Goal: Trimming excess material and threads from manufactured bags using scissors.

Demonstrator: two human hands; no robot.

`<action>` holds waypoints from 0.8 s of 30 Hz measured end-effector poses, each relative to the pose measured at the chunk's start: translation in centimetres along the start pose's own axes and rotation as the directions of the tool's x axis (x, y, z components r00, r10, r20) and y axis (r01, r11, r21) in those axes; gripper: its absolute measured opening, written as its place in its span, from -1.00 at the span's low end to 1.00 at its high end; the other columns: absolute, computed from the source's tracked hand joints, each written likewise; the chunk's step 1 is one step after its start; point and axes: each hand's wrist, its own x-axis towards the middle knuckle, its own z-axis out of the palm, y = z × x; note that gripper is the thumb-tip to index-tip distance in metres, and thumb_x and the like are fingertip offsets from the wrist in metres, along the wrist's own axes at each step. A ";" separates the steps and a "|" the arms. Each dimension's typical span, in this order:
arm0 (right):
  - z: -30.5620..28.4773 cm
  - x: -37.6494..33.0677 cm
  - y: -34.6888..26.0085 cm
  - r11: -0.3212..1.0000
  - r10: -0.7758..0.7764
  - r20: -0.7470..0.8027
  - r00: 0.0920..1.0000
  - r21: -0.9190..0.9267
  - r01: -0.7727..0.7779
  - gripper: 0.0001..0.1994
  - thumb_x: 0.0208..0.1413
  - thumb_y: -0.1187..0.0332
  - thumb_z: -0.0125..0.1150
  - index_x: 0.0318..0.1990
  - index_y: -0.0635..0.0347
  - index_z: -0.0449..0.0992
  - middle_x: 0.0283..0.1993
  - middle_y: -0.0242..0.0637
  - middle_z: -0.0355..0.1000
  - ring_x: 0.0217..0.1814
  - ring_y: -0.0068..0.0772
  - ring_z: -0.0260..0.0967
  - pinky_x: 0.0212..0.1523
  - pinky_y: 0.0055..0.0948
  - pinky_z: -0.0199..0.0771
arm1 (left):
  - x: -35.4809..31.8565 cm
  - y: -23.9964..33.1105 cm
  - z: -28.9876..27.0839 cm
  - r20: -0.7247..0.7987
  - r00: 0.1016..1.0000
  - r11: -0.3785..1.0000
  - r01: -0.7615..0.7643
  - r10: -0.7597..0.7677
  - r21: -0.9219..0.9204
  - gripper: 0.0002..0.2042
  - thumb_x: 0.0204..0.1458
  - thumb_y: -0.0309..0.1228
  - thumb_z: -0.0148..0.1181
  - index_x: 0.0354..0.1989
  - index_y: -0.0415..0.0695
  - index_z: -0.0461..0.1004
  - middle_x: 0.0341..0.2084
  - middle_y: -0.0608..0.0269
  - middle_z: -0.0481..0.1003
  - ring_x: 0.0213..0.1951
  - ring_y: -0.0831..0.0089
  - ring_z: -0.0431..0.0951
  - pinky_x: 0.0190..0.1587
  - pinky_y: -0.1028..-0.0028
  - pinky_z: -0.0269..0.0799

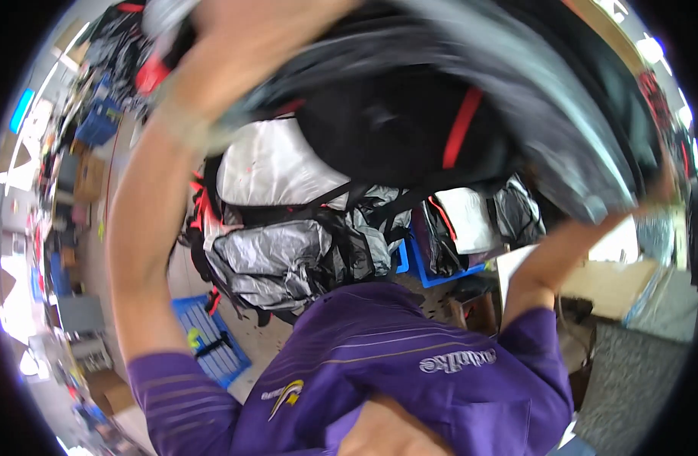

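Both my arms are raised around a large black fabric bag [387,114] with a red strip and a grey, shiny plastic-like edge. My left hand [269,34] is at its upper left, smeared by motion, with the fingertips out of sight. At the bag's right edge, my right hand [655,190] is closed on it, blurred and partly hidden by the material. Below the raised bag lies a pile of black and silver bags [277,254], some with red straps. A white padded panel [277,163] shows just under the raised bag.
Right of the pile, a blue crate [440,275] holds more black and white bags. A blue slatted pallet [210,342] lies on the floor at lower left. Cardboard [611,285] and a grey surface [630,380] stand at right. Shelves with boxes line the left side.
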 end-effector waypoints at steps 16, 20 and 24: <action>-0.9 -19.3 -8.0 0.419 0.787 0.484 0.382 0.035 -0.907 -0.78 0.08 0.43 0.27 -0.17 0.33 0.44 -0.16 -0.15 0.51 -0.18 -0.42 0.47 -0.15 -0.50 0.47 | -43.7 5.5 21.1 0.985 -0.172 0.765 0.637 0.020 0.096 -0.04 -0.12 0.29 0.11 0.40 0.02 -0.07 0.39 -0.04 -0.16 0.40 -0.06 -0.19 0.33 -0.09 -0.15; 16.0 -23.6 -13.6 0.356 0.476 0.829 0.293 0.123 -0.926 -0.61 0.05 0.32 0.31 -0.05 0.30 0.33 -0.23 -0.14 0.51 -0.21 -0.31 0.49 -0.22 -0.38 0.45 | -50.0 10.2 13.7 0.988 -0.139 0.568 0.808 -0.073 0.156 -0.31 0.00 0.26 -0.05 0.28 0.19 0.22 0.30 -0.06 0.09 0.21 -0.09 0.23 0.17 -0.01 0.18; 30.3 -32.0 -15.0 0.619 0.488 0.851 0.197 -0.178 -0.765 -0.54 0.04 0.15 0.31 -0.08 0.30 0.29 -0.19 0.03 0.49 -0.13 -0.14 0.50 -0.21 -0.23 0.42 | -48.8 14.0 8.3 0.997 -0.018 0.551 0.832 -0.081 0.060 -0.33 0.02 0.29 -0.12 0.23 0.17 0.28 0.22 0.00 0.22 0.13 -0.04 0.33 0.09 -0.02 0.25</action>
